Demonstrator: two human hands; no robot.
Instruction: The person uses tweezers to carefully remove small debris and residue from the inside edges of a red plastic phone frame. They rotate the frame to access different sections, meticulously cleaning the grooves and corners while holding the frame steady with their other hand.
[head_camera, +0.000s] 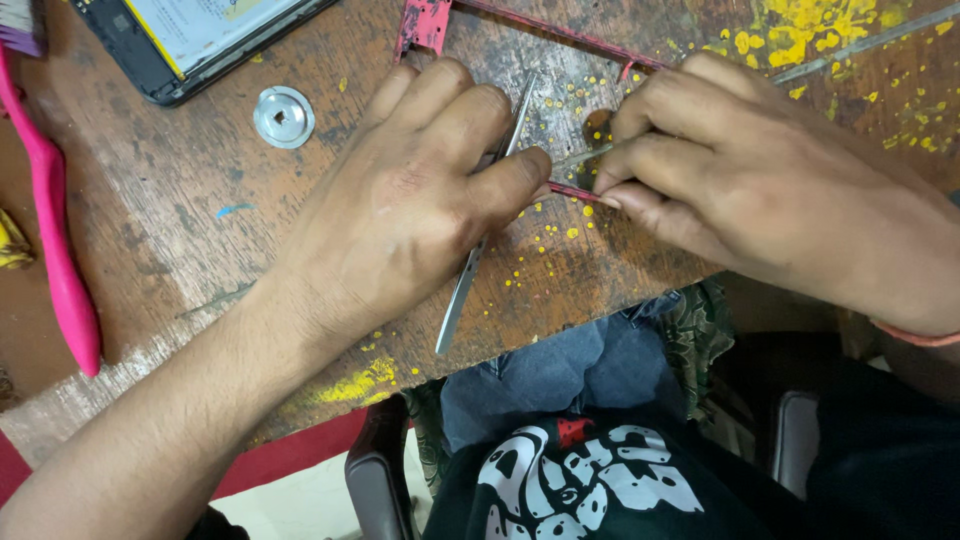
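Note:
My left hand (420, 190) rests on a worn wooden table (170, 210) and grips steel tweezers (462, 290) that run under the palm, their far end showing above my fingers. My right hand (740, 170) pinches a thin metal tool (580, 155) whose tip points left toward my left thumb. Both hands meet over a thin red phone frame (425, 25) lying flat on the table. Its near rail (572, 192) shows between my thumbs, and most of the frame is hidden under my hands.
A dark opened phone body (190, 45) lies at the top left. A round metal washer (283, 117) sits beside it. A pink brush handle (55, 240) runs down the left edge. Yellow paint spatters (800, 35) mark the wood. My knees and dark printed shirt (570, 480) are below the table edge.

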